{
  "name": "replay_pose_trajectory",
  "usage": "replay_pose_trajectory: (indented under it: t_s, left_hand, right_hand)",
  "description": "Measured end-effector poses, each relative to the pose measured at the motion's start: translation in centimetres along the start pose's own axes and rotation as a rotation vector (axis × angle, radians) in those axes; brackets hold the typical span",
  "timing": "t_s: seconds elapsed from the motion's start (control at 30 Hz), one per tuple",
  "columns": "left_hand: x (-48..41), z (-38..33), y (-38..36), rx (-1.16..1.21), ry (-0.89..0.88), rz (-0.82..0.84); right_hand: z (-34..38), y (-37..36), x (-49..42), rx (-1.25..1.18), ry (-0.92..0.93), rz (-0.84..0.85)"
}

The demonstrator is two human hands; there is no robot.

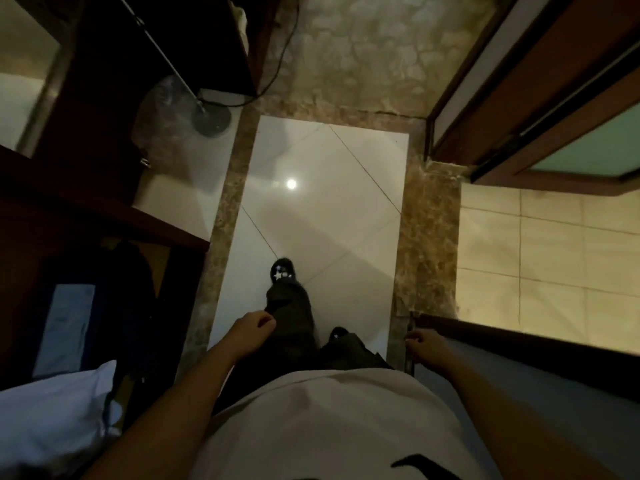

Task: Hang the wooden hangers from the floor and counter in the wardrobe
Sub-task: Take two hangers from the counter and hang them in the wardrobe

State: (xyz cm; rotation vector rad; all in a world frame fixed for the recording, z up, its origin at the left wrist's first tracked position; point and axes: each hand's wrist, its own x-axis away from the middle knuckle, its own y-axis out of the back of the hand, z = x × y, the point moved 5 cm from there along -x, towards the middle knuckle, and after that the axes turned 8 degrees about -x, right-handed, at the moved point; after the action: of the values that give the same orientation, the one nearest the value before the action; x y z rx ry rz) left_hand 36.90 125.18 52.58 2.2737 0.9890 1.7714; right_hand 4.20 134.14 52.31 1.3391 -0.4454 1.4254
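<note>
No hangers visible; left hand [254,329] loose and empty, right hand [425,345] unclear. Wood's likely stiff, light: grab near the hook.

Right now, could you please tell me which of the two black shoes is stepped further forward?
The left shoe, out on the white tile beyond the left hand; the right shoe sits back beside the trouser leg.

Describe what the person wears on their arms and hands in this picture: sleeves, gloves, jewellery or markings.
Both forearms are bare; no sleeve shows on them. The left hand and right hand wear no gloves, and no watch, ring or bracelet shows in the dim light. The pale shirt carries a black mark.
</note>
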Motion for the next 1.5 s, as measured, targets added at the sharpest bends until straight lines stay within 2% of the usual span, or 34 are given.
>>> replay_pose_trajectory:
  t_s: [0.23, 0.47, 0.57, 0.73, 0.9, 1.1, 1.3, 1.4, 1.5]
  left_hand:
    - [-5.2, 0.8, 11.2, 0.096, 0.04, -0.045]
    - [-11.2, 0.9, 24.8, 0.11, 0.045, -0.066]
    - [-13.7, 0.5, 29.3, 0.111, 0.075, -0.103]
    - [-18.3, -2.9, 33.2, 0.071, 0.11, -0.05]
    - [-24.3, -11.4, 35.6, 0.0, 0.077, -0.045]
    - [-29.9, -28.2, 38.8, -0.103, -0.066, 0.061]
    - [-34.6, -43.6, 43.9, -0.055, -0.253, 0.023]
    - [-37.3, -47.1, 46.8, -0.029, -0.252, 0.024]
    - [-40.3, -47.5, 49.7, -0.012, -0.209, 0.006]
  right_hand:
    - [16.2, 1.3, -5.7, 0.056, 0.134, 0.053]
    - [35.4, 4.3, -9.1, 0.088, 0.337, 0.019]
    - [40.8, 6.2, -10.2, 0.067, 0.385, 0.021]
    - [45.1, 11.3, -14.3, 0.058, 0.383, 0.009]
    - [44.9, 18.8, -20.5, -0.045, 0.25, 0.013]
    - [44.8, 30.1, -25.4, -0.16, 0.108, -0.015]
    - [47.8, 39.7, -29.3, -0.182, 0.064, -0.079]
    - [50.8, 42.7, -31.5, -0.173, 0.079, -0.062]
    - [54.4, 44.3, -34.5, -0.154, 0.094, -0.018]
